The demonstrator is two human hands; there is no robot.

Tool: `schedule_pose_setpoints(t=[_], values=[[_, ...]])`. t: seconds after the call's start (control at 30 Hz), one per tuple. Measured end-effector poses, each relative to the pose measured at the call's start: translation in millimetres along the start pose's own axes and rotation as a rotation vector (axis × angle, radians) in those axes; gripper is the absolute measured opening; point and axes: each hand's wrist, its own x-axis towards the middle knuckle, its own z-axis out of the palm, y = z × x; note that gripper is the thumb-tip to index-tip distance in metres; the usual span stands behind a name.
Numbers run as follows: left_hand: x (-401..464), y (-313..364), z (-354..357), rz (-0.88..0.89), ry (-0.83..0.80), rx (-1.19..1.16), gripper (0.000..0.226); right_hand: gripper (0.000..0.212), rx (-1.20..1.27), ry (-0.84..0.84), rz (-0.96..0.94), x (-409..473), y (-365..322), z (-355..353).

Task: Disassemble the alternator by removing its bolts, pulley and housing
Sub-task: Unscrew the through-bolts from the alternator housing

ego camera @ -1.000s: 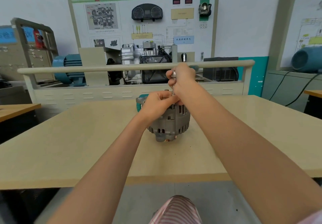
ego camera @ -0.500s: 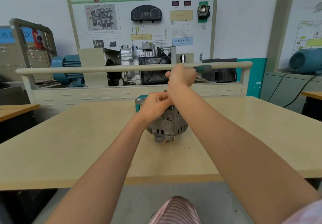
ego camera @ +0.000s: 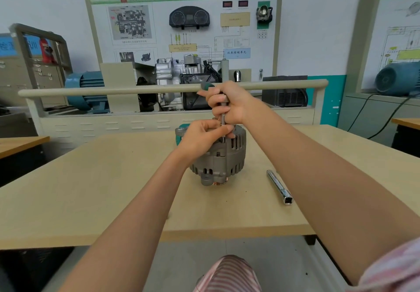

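The alternator stands on the pale wooden table, near its middle, with its ribbed grey housing upright and the copper-coloured pulley end facing down against the tabletop. The left hand rests on top of the housing, its fingers curled and pinching the lower end of a thin metal driver shaft where the shaft meets the alternator's top. The right hand is above it, fingers wrapped round the upper part of the same tool (a green handle tip pokes out past the knuckles to the left), so the tool stands roughly vertical over the housing. Whether the tip sits on a bolt cannot be told, since the left hand's fingers cover that spot. To the right of the alternator, apart from it, a chrome extension bar lies flat on the table with its square socket end toward the near edge. Behind the table stands a training bench with a beige rail, a gearbox unit and a wiring display board.
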Motion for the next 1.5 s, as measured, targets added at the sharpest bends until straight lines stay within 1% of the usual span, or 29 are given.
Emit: schedule_pose_setpoints(t=[0.03, 0.1, 0.13, 0.17, 0.2, 0.27, 0.37, 0.43, 0.47, 0.53, 0.6, 0.63, 0.67, 0.73, 0.77, 0.8, 0.83, 0.9, 0.93, 1.0, 1.07, 1.17, 1.23, 1.3, 1.33, 1.4, 1.43, 1.47, 1.5], values=[[0.2, -0.6, 0.6, 0.008, 0.015, 0.004, 0.017, 0.021, 0.033, 0.119, -0.076, 0.8, 3.5, 3.0], [0.6, -0.6, 1.4, 0.03, 0.031, 0.014, 0.018, 0.015, 0.059, 0.403, -0.297, 2.0, 12.0, 7.8], [-0.1, 0.1, 2.1, 0.042, 0.036, 0.02, 0.019, 0.012, 0.064, 0.516, -0.389, 2.6, 15.6, 9.8], [-1.0, 1.2, 3.1, 0.05, 0.039, 0.023, 0.02, 0.012, 0.081, 0.575, -0.437, 3.5, 17.6, 10.3], [-1.9, 2.3, 3.8, 0.051, 0.041, 0.018, 0.019, 0.012, 0.107, 0.58, -0.434, 3.6, 17.4, 10.0], [-2.4, 2.7, 4.7, 0.034, 0.037, 0.007, 0.017, 0.019, 0.14, 0.487, -0.328, 1.7, 12.2, 5.8], [0.0, 3.1, 3.5, -0.01, 0.003, 0.023, 0.017, 0.025, 0.081, 0.214, -0.134, 0.2, 0.4, -3.7], [0.7, 2.9, 1.3, -0.03, -0.027, 0.034, 0.018, 0.026, 0.02, 0.057, -0.054, -0.9, -1.2, -5.3], [0.7, 2.6, 0.4, -0.036, -0.036, 0.026, 0.018, 0.026, 0.0, 0.015, -0.029, -1.7, -0.8, -3.8], [0.3, 1.4, -0.3, -0.036, -0.032, -0.002, 0.017, 0.025, -0.018, -0.005, -0.017, -3.3, 1.7, 0.2], [-0.4, 0.3, 0.4, -0.011, -0.011, -0.012, 0.016, 0.025, 0.016, 0.052, -0.05, -4.6, 4.2, 4.0], [-0.8, 0.2, 1.3, 0.004, -0.003, -0.004, 0.015, 0.024, 0.053, 0.128, -0.092, -4.4, 6.0, 5.1], [-1.0, 0.4, 2.2, 0.019, 0.003, 0.007, 0.015, 0.022, 0.091, 0.233, -0.163, -3.7, 8.6, 5.6], [-1.1, 1.2, 3.5, 0.041, 0.021, 0.024, 0.02, 0.015, 0.109, 0.476, -0.362, -2.7, 15.1, 7.2], [-0.8, 0.6, 3.9, 0.043, 0.036, 0.024, 0.025, 0.013, 0.112, 0.573, -0.453, -1.3, 18.4, 8.7], [-0.6, -0.1, 4.2, 0.039, 0.048, 0.022, 0.028, 0.014, 0.121, 0.626, -0.515, 0.2, 20.9, 10.4], [-0.6, -0.9, 4.2, 0.037, 0.056, 0.017, 0.03, 0.016, 0.123, 0.641, -0.532, 1.2, 21.8, 11.8], [-2.5, 0.3, 4.4, 0.049, 0.052, 0.003, 0.026, 0.018, 0.082, 0.601, -0.446, 1.1, 18.5, 12.7], [-3.3, 1.6, 4.2, 0.054, 0.037, 0.001, 0.025, 0.016, 0.048, 0.551, -0.368, 0.5, 14.7, 12.4], [-3.4, 3.0, 2.7, 0.031, 0.001, -0.009, 0.022, 0.018, -0.028, 0.42, -0.201, -1.3, 6.6, 11.5], [-2.1, 2.6, 0.5, -0.005, -0.028, -0.029, 0.021, 0.022, -0.109, 0.307, -0.099, -0.5, 3.0, 11.5], [-2.5, 1.7, -0.4, 0.008, -0.012, -0.039, 0.028, 0.029, -0.217, 0.264, -0.057, 1.6, 3.8, 16.1], [-3.6, -0.1, 0.6, 0.031, 0.013, -0.051, 0.033, 0.028, -0.23, 0.28, -0.075, 0.8, 5.8, 19.1], [-5.1, 0.8, 0.7, 0.037, 0.024, -0.031, 0.029, 0.026, -0.201, 0.354, -0.16, 0.1, 11.4, 22.1], [-4.9, 0.3, 0.4, 0.037, 0.031, -0.013, 0.032, 0.023, -0.166, 0.434, -0.253, 0.8, 15.8, 23.0], [-4.1, -1.2, 0.6, 0.031, 0.068, 0.028, 0.052, 0.008, -0.049, 0.628, -0.496, -0.8, 25.4, 26.2], [-3.8, -1.7, 1.1, 0.024, 0.082, 0.05, 0.06, 0.005, 0.012, 0.696, -0.582, -2.2, 28.3, 27.8], [-3.6, -2.2, 1.6, 0.019, 0.089, 0.061, 0.062, 0.011, 0.054, 0.713, -0.606, -1.5, 28.7, 27.9], [-3.1, -2.6, 2.4, 0.019, 0.086, 0.058, 0.059, 0.018, 0.077, 0.698, -0.578, -0.3, 27.1, 27.1]])
